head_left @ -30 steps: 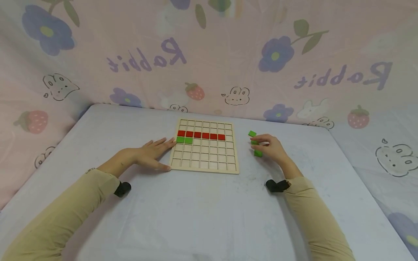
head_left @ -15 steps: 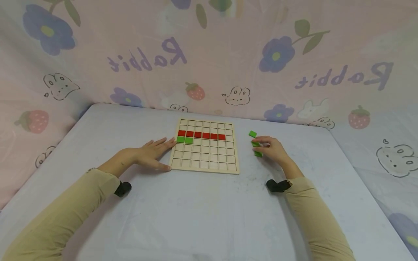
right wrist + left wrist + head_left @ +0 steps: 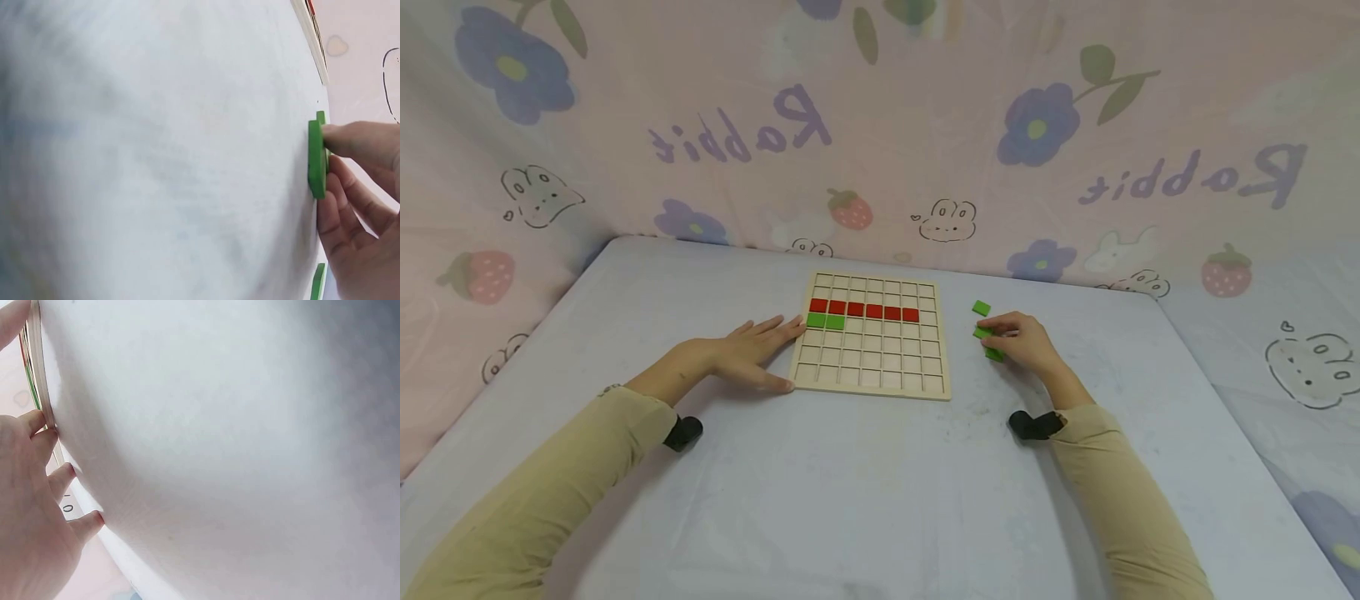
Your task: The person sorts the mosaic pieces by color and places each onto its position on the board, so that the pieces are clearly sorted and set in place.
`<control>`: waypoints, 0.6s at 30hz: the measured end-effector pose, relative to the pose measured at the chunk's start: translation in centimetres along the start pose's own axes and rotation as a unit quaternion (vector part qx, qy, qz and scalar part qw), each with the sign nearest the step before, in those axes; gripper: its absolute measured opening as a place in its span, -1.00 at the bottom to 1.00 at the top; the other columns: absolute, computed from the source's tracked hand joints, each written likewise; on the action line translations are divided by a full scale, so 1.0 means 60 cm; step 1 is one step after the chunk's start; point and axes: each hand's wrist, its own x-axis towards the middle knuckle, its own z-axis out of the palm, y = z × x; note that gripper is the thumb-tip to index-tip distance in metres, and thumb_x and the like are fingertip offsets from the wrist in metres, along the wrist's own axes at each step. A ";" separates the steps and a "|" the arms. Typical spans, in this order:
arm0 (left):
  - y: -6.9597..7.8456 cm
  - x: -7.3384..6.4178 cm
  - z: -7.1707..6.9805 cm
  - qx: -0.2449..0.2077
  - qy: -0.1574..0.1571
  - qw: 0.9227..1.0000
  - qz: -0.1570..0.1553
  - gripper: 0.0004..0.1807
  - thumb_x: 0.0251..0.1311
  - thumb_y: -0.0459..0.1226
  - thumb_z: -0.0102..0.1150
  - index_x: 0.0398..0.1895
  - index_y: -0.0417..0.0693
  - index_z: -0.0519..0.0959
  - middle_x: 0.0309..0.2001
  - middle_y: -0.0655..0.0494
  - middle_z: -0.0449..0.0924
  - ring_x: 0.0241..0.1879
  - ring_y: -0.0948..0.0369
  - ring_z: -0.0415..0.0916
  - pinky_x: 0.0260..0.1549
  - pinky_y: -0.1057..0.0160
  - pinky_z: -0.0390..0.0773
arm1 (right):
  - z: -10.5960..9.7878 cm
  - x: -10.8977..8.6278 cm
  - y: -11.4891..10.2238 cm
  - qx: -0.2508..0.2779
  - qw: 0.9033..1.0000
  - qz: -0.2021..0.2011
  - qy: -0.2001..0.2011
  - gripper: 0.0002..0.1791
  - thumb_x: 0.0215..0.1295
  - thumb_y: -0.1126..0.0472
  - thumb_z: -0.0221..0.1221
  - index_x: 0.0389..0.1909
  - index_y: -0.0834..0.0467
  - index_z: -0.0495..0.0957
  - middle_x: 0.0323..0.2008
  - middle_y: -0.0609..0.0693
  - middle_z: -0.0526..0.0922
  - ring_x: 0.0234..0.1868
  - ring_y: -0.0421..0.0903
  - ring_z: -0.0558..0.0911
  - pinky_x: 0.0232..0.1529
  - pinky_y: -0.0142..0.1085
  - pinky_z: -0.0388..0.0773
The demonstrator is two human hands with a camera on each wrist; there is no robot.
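A pale wooden grid board (image 3: 871,358) lies mid-table, with a row of several red square tiles (image 3: 874,312). Two green tiles (image 3: 825,322) sit in the cells just below that row, at the left end. My left hand (image 3: 747,352) lies spread on the table, its fingertips and thumb at the board's left edge. To the right of the board, my right hand (image 3: 1021,340) pinches a green square tile (image 3: 982,332) between thumb and fingers, low at the table. Another green tile (image 3: 994,355) lies just in front of it, partly under the hand.
Beyond the right fingertips lies one more loose green tile (image 3: 981,308). A white cloth (image 3: 850,483) covers the table. Behind it hangs a pink curtain (image 3: 880,142) printed with rabbits, flowers and strawberries. Black wrist cameras (image 3: 1036,426) jut from both sleeves.
The green tile at my right fingertips has shifted slightly left, and the fingers have closed in around it. My left hand and the board have stayed where they were.
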 end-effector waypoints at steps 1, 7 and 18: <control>0.000 0.000 0.000 -0.001 -0.001 1.000 0.000 0.05 0.16 0.17 0.12 0.53 -0.11 -0.17 0.55 -0.11 -0.29 0.51 -0.13 -0.40 0.37 -0.31 -0.32 | 0.000 0.000 -0.001 0.000 1.000 0.002 0.000 -0.61 0.27 0.27 0.21 0.11 0.29 0.55 0.11 0.28 0.47 0.12 0.21 0.44 0.14 0.07 0.40; 0.001 -0.002 -0.002 0.000 -0.003 1.000 -0.001 0.05 0.17 0.16 0.11 0.53 -0.11 -0.17 0.55 -0.11 -0.29 0.51 -0.13 -0.41 0.37 -0.31 -0.33 | 0.001 0.001 -0.004 -0.008 1.000 0.006 -0.003 -0.61 0.27 0.26 0.21 0.11 0.29 0.55 0.09 0.29 0.49 0.10 0.20 0.46 0.06 -0.01 0.45; 0.003 -0.003 -0.002 -0.002 -0.002 1.000 -0.001 0.04 0.17 0.15 0.11 0.53 -0.11 -0.17 0.55 -0.12 -0.29 0.51 -0.13 -0.40 0.37 -0.30 -0.33 | 0.003 0.006 -0.011 0.000 1.000 -0.009 -0.008 -0.61 0.28 0.27 0.20 0.12 0.28 0.55 0.06 0.29 0.53 0.06 0.15 0.50 0.02 -0.10 0.47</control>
